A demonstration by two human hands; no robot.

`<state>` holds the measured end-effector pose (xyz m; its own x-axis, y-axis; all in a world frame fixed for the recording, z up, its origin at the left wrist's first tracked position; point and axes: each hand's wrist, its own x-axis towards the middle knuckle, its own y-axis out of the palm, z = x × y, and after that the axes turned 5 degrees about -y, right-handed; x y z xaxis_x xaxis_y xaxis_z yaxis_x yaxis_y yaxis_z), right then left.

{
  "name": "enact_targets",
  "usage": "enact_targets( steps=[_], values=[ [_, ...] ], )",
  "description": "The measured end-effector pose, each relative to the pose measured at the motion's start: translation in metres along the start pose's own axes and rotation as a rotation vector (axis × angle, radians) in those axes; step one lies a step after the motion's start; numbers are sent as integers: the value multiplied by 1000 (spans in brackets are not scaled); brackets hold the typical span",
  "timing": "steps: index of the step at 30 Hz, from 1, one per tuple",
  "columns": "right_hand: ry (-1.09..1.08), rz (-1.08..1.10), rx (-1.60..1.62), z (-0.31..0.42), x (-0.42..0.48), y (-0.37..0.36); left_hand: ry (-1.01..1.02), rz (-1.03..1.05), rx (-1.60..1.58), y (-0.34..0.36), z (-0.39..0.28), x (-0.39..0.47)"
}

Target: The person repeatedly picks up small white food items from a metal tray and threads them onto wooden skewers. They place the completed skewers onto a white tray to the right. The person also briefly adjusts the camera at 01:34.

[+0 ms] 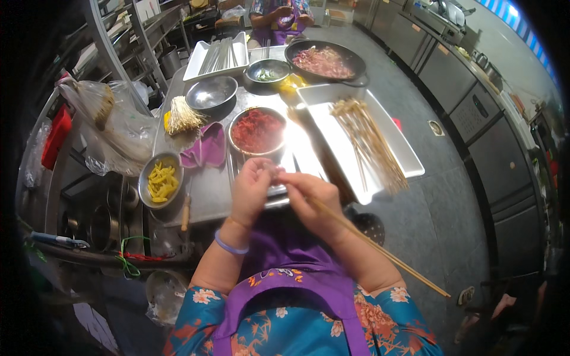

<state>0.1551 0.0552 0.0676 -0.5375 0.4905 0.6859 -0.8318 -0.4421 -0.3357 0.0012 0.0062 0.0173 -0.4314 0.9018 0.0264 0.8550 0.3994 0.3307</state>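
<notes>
My right hand (314, 198) is closed on bamboo skewers (378, 248), which slant down to the right past my forearm. My left hand (255, 182) meets it at the skewers' upper end, its fingers pinching a small piece of food (271, 170), too blurred to name. Just beyond my hands stands a round metal bowl (230, 141) of red raw meat (258, 130). At the right, a white tray (394, 147) holds many loaded skewers (363, 133), their sticks reaching over its near end.
An oval bowl of yellow peppers (162, 181), a purple cloth (207, 147), enoki mushrooms (185, 116) and an empty metal bowl (212, 92) lie left. Farther back are a white tray of metal skewers (220, 55), a small bowl (267, 71) and a black pan of meat (325, 62). A person (281, 18) sits opposite.
</notes>
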Motion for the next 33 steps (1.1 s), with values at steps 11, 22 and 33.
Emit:
enact_targets(
  steps=[11, 22, 33],
  values=[
    [-107, 39, -176, 4, -1, -3, 64, -19, 228, 2, -2, -5],
    [-140, 33, -199, -4, -7, 3, 125, -20, 213, -3, 7, -4],
    [-141, -47, -169, -15, -19, 23, 321, -139, 427, 0, 20, -8]
  ],
)
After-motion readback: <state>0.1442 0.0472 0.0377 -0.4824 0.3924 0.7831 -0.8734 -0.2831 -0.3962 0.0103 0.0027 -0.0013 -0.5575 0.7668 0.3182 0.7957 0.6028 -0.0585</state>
